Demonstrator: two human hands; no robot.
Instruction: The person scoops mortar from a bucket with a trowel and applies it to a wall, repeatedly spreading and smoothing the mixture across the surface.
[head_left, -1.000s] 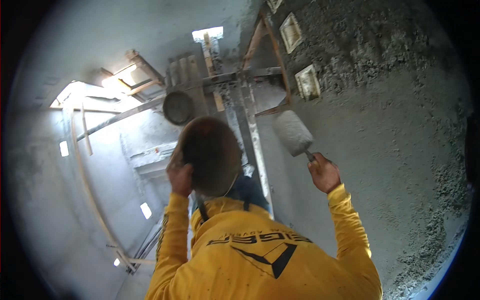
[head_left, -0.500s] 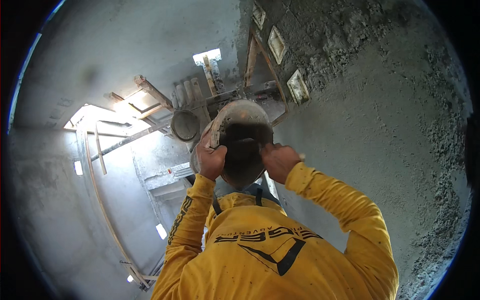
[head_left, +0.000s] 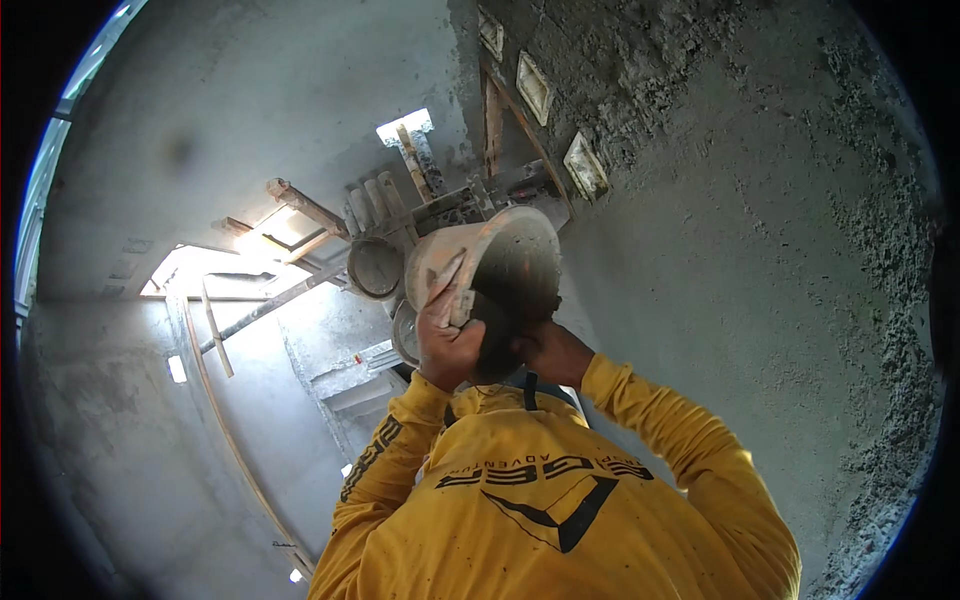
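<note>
A mortar-stained bucket (head_left: 432,251) is tilted in front of my chest, its mouth turned toward me and to the right. Grey shadow fills its lower inside, and I cannot tell how much mortar it holds. My left hand (head_left: 449,348) grips the left side of the rim, thumb over the edge. At the lower right of the mouth, my right hand (head_left: 553,353) is closed with its fingertips in the dark. What those fingers hold is hidden.
Beyond the bucket stand a second round bucket (head_left: 376,268) and scaffold planks (head_left: 440,213). A grey plastered wall (head_left: 720,290) with diamond-shaped openings (head_left: 586,166) rises at the right. A bright opening (head_left: 215,268) with wooden poles lies at the left.
The bucket has tipped further and swung to the right, showing more of its outer wall. My left hand moved right with it; my right hand dropped slightly lower, closer to the left hand.
</note>
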